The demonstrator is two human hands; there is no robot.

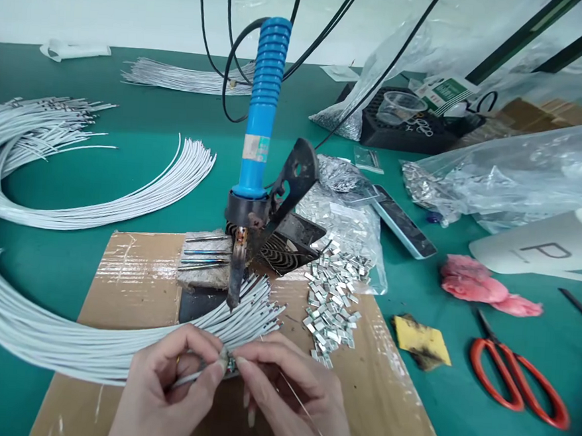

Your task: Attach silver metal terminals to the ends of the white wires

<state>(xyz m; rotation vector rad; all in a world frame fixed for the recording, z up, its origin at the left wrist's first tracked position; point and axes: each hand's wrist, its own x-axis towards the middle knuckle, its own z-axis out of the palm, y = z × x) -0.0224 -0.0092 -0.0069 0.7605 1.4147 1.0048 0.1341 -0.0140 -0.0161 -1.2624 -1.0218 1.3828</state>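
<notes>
White wire (187, 378) — held low over the cardboard (132, 280), near the soldering iron (261, 110) tip. Pinched tight in the grip of left hand (163, 395) and right hand (293, 397), fingertips meeting at its end.
</notes>
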